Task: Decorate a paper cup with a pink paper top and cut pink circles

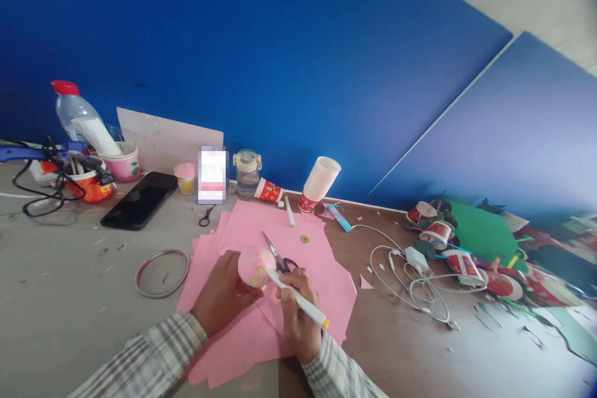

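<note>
My left hand [219, 295] is wrapped round a paper cup [254, 264] turned with its pale bottom towards me, held over the pink paper sheets [321, 267]. My right hand [298, 311] grips a white marker with a yellow end [298, 297], its tip touching the cup's bottom, where small coloured marks show. Black-handled scissors [277, 255] lie on the pink paper just behind the cup. A small round green-and-yellow sticker [305, 239] lies farther back on the paper.
A black phone [140, 199], a wire ring [161, 272], small scissors [206, 216], a glass jar [247, 172], a stack of white cups [321, 181], a white charger with cables [416, 259] and decorated red cups with green paper scraps [466, 249] lie around. A water bottle [77, 115] and tool tubs stand back left.
</note>
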A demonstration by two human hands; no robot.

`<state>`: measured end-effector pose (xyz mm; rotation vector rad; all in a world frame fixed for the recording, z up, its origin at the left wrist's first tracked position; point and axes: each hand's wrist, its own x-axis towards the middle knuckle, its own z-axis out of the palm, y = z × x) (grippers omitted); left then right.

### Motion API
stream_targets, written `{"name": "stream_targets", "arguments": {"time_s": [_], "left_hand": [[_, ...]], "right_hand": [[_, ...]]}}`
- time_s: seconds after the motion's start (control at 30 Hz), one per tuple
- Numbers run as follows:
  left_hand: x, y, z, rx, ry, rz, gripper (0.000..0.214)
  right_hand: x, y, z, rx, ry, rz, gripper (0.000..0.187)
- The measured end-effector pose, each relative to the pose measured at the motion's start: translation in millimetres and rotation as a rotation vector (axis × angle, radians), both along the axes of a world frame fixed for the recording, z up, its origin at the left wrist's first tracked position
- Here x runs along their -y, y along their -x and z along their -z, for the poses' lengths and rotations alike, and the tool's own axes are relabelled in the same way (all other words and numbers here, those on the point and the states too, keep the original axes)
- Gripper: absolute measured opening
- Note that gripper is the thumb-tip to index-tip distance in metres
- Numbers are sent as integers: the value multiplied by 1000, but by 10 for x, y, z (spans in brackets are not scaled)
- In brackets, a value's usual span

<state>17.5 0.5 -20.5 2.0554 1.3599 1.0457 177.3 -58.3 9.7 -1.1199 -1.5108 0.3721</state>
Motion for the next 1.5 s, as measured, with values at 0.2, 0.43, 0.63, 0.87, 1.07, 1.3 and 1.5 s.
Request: {"name": "stream_targets", "arguments": {"time_s": [0.2, 0.43, 0.63, 0.87, 1.07, 1.3, 1.5], "left_hand": [[-7, 1, 12, 3, 5, 3, 48], [-4, -4, 12, -12, 2, -2, 50], [0, -6, 4, 3, -6, 3, 50], [-6, -7, -1, -4, 9, -3, 49], [-8, -2, -3, -6, 7, 3, 48], [-5, -4, 3, -12, 8, 3, 48], [0, -5, -5, -13, -4, 1, 50]], "right_hand": [[2, 0, -1, -5, 3, -10, 14], [41, -8, 12, -11, -23, -4, 14], [64, 11, 8, 52, -25, -51, 16], [43, 40, -44, 68, -29, -9, 15], [42, 44, -49, 79, -39, -10, 16], [49, 29, -29, 78, -5, -18, 14], [50, 29, -23, 81, -5, -23, 14]]}}
